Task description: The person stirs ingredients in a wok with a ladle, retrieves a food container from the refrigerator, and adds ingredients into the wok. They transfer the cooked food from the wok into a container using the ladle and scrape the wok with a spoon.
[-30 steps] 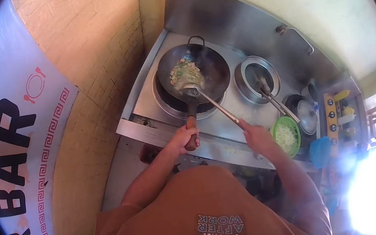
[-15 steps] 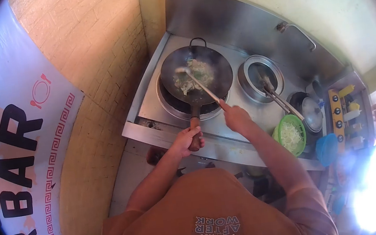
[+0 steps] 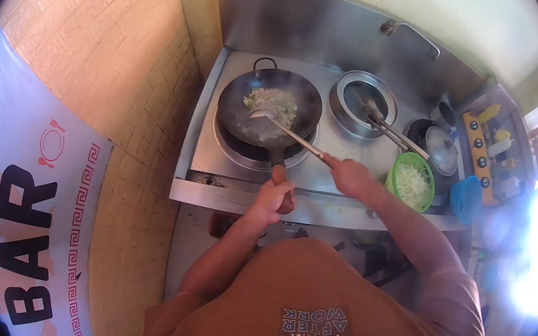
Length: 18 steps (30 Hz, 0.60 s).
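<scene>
left hand (image 3: 272, 202): clasps handle (image 3: 278, 174)
right hand (image 3: 353, 179): grips ladle (image 3: 299, 138)
ladle: in wok (image 3: 305, 96), against food (image 3: 278, 103)
food: maybe greens, hazy

Wok (image 3: 304, 111), qty 1, w/ 1 loop hdl. (image 3: 264, 60) & 1 wooden hdl. (image 3: 280, 179). Ladle (image 3: 300, 139), qty 1. Hands, qty 2: L hand (image 3: 274, 201), R hand (image 3: 352, 177). Ringed metal pot (image 3: 342, 116), qty 1; long utensils (image 3: 393, 131) in it, qty unclear. Green basket (image 3: 430, 182), qty 1. Round lid (image 3: 440, 149), qty 1. Blue container (image 3: 466, 200), qty 1. Wall tap (image 3: 426, 40), qty 1. Banner (image 3: 13, 139), qty 1. Dark knobs (image 3: 479, 143), approx. 4. Bottles (image 3: 498, 148), several, exact no. unclear.
</scene>
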{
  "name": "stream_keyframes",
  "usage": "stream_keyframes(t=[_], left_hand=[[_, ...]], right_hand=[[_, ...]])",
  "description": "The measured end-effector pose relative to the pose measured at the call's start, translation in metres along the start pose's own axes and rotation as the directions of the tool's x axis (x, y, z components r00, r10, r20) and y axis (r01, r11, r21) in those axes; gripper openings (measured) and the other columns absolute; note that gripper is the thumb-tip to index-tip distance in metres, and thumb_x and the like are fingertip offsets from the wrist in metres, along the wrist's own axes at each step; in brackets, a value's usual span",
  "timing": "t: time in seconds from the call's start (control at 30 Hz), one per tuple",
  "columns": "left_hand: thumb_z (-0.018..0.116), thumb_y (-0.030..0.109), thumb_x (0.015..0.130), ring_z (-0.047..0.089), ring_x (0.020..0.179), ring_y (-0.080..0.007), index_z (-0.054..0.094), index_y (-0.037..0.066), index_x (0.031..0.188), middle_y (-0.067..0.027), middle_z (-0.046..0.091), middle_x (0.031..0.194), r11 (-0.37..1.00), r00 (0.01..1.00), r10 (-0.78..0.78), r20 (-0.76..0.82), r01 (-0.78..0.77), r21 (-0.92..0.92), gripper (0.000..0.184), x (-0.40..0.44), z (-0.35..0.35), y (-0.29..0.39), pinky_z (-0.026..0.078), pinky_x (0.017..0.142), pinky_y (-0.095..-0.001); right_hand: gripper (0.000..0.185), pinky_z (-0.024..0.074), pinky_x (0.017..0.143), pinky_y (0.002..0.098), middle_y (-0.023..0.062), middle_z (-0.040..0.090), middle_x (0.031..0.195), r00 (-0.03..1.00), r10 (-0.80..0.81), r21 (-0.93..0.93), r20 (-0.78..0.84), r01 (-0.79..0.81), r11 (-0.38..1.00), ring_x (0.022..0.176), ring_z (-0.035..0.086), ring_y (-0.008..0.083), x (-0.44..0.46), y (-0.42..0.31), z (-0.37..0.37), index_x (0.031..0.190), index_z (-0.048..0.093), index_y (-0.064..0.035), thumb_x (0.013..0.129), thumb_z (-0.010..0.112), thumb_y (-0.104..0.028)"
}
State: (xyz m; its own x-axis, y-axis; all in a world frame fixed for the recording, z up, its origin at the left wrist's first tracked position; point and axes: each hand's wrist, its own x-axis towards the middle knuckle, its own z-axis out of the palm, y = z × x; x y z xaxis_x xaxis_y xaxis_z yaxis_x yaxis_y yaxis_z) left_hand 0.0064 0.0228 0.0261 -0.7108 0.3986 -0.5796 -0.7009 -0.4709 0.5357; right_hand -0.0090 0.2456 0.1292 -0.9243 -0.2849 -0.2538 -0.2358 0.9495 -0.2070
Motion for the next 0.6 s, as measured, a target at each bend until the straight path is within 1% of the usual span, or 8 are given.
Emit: stream_keyframes(t=[0.07, 0.17, 0.27, 0.37, 0.43, 0.47, 0.57, 0.6], left_hand=[[0.065, 0.006, 0.084, 0.057, 0.056, -0.0188, 0.047, 0.007, 0.093, -0.0064, 0.052, 0.071, 0.999, 1.0, -0.001, 0.017, 0.002, -0.049, 0.021, 0.001, 0.014, 0.004, 0.052, 0.047, -0.0379], [0.065, 0.004, 0.083, 0.057, 0.056, -0.0187, 0.046, 0.007, 0.093, -0.0059, 0.052, 0.07, 0.997, 1.0, 0.009, 0.005, -0.009, -0.078, 0.022, 0.004, 0.005, -0.001, 0.051, 0.047, -0.0381], [0.065, 0.004, 0.084, 0.057, 0.055, -0.0187, 0.044, 0.008, 0.094, -0.0057, 0.051, 0.072, 0.999, 1.0, -0.013, -0.004, 0.013, -0.032, 0.023, 0.008, -0.004, -0.002, 0.051, 0.047, -0.0384], [0.064, 0.004, 0.084, 0.057, 0.056, -0.0185, 0.044, 0.008, 0.094, -0.0056, 0.051, 0.074, 0.999, 1.0, 0.005, 0.017, -0.005, -0.033, 0.023, 0.014, -0.014, -0.006, 0.051, 0.047, -0.0381], [0.064, 0.005, 0.084, 0.057, 0.056, -0.0184, 0.044, 0.009, 0.094, -0.0055, 0.051, 0.075, 0.999, 1.0, -0.004, 0.015, 0.005, -0.043, 0.022, 0.013, -0.014, -0.005, 0.051, 0.047, -0.038], [0.064, 0.005, 0.085, 0.057, 0.056, -0.0183, 0.044, 0.009, 0.093, -0.0054, 0.051, 0.075, 0.999, 1.0, -0.01, 0.011, 0.01, -0.047, 0.022, 0.012, -0.015, -0.006, 0.052, 0.048, -0.0379], [0.064, 0.006, 0.085, 0.058, 0.056, -0.0183, 0.045, 0.009, 0.092, -0.0051, 0.052, 0.075, 1.0, 1.0, -0.009, -0.005, 0.009, -0.02, 0.021, 0.013, -0.015, -0.004, 0.052, 0.049, -0.0378], [0.064, 0.006, 0.085, 0.058, 0.056, -0.0183, 0.045, 0.009, 0.093, -0.005, 0.051, 0.075, 1.0, 1.0, -0.011, -0.001, 0.011, -0.018, 0.021, 0.012, -0.014, -0.005, 0.052, 0.049, -0.0378]], right_hand=[[0.051, 0.0511, 0.063, 0.0412, 0.0119, 0.062, 0.07, 0.974, -0.104, 0.273, -0.202, 0.158, 0.949, 0.071, 0.066, 0.0268, 0.009, 0.028, 0.006, 0.143, 0.042, -0.0132, 0.093, 0.052, -0.014], [0.049, 0.0449, 0.053, 0.0287, 0.0026, 0.055, 0.066, 0.989, 0.127, 0.66, 0.079, -0.148, 0.737, 0.059, 0.056, 0.0127, -0.011, 0.003, -0.023, 0.142, 0.046, -0.0117, 0.094, 0.055, -0.017], [0.043, 0.0511, 0.074, 0.0385, 0.0184, 0.068, 0.089, 0.921, 0.197, 0.754, 0.336, -0.388, 0.53, 0.079, 0.067, 0.026, -0.035, -0.023, -0.053, 0.135, 0.052, -0.0078, 0.093, 0.054, -0.018], [0.046, 0.0521, 0.074, 0.0426, 0.0218, 0.066, 0.087, 0.993, 0.002, 0.559, 0.118, -0.068, 0.826, 0.08, 0.068, 0.0336, -0.046, -0.019, -0.04, 0.139, 0.047, -0.0101, 0.094, 0.05, -0.017], [0.048, 0.0521, 0.066, 0.0441, 0.0199, 0.065, 0.082, 0.995, 0.045, 0.187, 0.085, -0.06, 0.98, 0.072, 0.066, 0.0335, -0.037, -0.013, -0.023, 0.141, 0.043, -0.0105, 0.094, 0.049, -0.017], [0.049, 0.0521, 0.063, 0.0449, 0.0189, 0.065, 0.079, 0.996, 0.059, -0.012, 0.064, -0.059, 0.998, 0.069, 0.065, 0.0335, -0.032, -0.011, -0.013, 0.141, 0.041, -0.0107, 0.094, 0.049, -0.016], [0.051, 0.0496, 0.075, 0.0551, 0.0275, 0.064, 0.09, 0.982, 0.184, 0.015, 0.035, -0.185, 0.983, 0.082, 0.064, 0.0452, 0.01, -0.016, -0.006, 0.142, 0.038, -0.0134, 0.092, 0.047, -0.016], [0.052, 0.0499, 0.076, 0.0544, 0.0268, 0.065, 0.09, 0.981, 0.19, 0.043, 0.029, -0.191, 0.981, 0.083, 0.064, 0.0445, 0.024, -0.015, 0.005, 0.143, 0.037, -0.0143, 0.092, 0.047, -0.016]])
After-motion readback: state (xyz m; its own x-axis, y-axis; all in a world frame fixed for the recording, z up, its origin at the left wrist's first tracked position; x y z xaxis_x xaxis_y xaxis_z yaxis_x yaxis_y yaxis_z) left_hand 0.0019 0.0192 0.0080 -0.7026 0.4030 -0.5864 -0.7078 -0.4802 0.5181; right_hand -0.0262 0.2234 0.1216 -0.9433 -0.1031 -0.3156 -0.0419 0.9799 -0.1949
